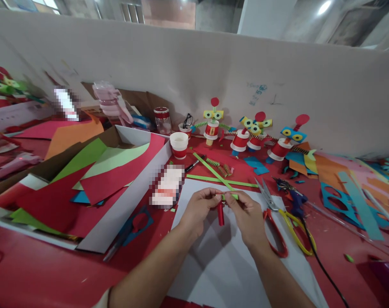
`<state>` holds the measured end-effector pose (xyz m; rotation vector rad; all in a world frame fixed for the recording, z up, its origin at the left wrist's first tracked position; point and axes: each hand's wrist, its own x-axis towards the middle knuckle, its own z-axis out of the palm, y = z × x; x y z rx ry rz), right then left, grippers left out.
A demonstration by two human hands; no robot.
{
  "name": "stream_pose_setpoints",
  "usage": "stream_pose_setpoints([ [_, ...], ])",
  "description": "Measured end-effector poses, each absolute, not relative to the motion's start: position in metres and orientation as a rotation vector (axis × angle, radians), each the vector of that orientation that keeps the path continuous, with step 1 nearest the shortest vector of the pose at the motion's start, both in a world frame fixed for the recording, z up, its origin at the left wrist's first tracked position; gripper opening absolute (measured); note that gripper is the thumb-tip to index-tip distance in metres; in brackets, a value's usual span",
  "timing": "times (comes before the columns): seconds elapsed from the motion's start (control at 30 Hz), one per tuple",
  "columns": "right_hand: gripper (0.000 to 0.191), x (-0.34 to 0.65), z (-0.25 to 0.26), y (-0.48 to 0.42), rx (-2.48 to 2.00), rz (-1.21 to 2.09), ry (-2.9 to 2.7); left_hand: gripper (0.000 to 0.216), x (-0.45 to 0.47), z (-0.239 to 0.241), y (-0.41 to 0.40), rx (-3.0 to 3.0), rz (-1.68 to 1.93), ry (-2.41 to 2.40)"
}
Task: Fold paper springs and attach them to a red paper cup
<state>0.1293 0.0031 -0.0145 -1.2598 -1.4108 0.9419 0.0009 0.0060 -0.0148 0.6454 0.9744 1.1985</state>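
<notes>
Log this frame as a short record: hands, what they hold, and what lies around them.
Left hand: pinching the red strip at its top
Right hand: pinching the green strip
Under hands: white sheet on red table
Right side: scissors, one handle red, one yellow; glue gun beyond
Left side: box of coloured paper
Back: cup figures by the wall

Red paper strip (pixel 221 216) hangs below green strip (pixel 234 196)
</notes>
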Motion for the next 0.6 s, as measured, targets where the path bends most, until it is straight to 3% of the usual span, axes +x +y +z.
stream_pose_setpoints([
  [0.17, 0.025, 0.142, -0.012, 0.01, -1.322, 0.929, -1.216, 0.014, -0.004, -0.012, 0.01, 0.654, 1.256, 1.034],
  [0.43, 0.027, 0.157, -0.005, 0.011, -1.392, 0.497, -1.292, 0.019, -0.007, -0.014, 0.013, 0.454, 1.188, 0.99],
  [0.6, 0.047, 0.146, -0.008, 0.003, -1.203, 0.785, -1.256, 0.021, -0.007, -0.014, 0.012, 0.447, 1.192, 0.936],
])
